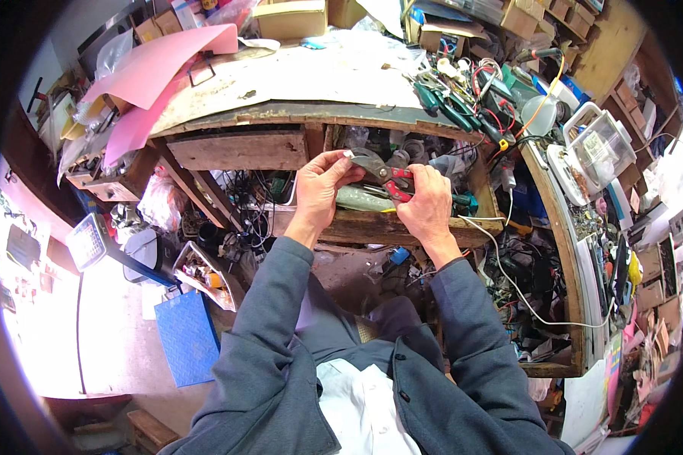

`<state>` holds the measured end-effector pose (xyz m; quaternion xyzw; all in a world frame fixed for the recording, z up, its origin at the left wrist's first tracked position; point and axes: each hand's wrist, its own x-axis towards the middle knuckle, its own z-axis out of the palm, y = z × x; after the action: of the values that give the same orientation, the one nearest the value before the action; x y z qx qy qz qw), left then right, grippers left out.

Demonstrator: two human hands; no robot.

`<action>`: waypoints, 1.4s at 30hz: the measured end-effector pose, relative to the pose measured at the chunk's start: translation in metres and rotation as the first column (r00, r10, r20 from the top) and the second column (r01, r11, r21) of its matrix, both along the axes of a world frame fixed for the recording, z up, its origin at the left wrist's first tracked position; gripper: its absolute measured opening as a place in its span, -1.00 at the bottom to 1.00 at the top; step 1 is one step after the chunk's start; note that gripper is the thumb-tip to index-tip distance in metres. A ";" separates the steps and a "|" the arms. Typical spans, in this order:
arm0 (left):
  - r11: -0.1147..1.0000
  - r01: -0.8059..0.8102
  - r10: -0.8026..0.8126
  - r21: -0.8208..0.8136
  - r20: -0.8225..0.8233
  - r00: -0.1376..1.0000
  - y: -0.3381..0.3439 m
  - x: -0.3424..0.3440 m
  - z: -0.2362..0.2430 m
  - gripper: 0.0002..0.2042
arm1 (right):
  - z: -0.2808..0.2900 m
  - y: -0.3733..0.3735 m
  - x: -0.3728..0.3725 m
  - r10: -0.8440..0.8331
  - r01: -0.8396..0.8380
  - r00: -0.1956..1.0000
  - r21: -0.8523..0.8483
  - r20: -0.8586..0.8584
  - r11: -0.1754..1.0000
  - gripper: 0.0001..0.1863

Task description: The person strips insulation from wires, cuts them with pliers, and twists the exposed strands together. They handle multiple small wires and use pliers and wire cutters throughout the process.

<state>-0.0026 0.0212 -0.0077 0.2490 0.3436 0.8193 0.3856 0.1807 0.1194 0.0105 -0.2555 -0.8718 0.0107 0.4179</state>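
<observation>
Over the open drawer, my right hand is closed around the red handles of a pair of shears with dark grey jaws and a round pivot bolt. The jaws point left, toward my left hand. My left thumb and fingers are pinched together at the jaw end, beside a small white piece too small to make out. Whether the left fingers also touch the blade, I cannot tell. Below the shears, a pale greenish wrapped bundle lies in the drawer among jumbled tools and parts.
Pliers and screwdrivers crowd the bench's right side. A pink sheet hangs over its left edge. A white cable loops down at right. On the floor at left are a blue platform scale and an open box.
</observation>
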 end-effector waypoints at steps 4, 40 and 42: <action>1.000 -0.001 0.003 0.025 -0.051 0.999 0.003 0.003 -0.002 -0.84 | 0.002 0.001 0.001 0.002 -0.002 1.000 0.009 0.009 1.000 -0.55; 0.977 -0.214 0.184 -0.017 -0.448 0.875 0.000 0.018 -0.008 -0.86 | 0.007 0.000 0.000 0.057 -0.058 0.988 0.002 0.141 0.998 -0.71; 0.982 -0.188 0.172 0.004 -0.422 0.890 0.001 0.016 -0.009 -0.85 | 0.007 -0.001 0.000 0.054 -0.054 0.989 -0.003 0.138 0.999 -0.71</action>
<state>0.0138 0.0227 -0.0165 0.3794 0.4554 0.7720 0.2295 0.1805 0.1186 0.0174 -0.2317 -0.9052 0.0039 0.3563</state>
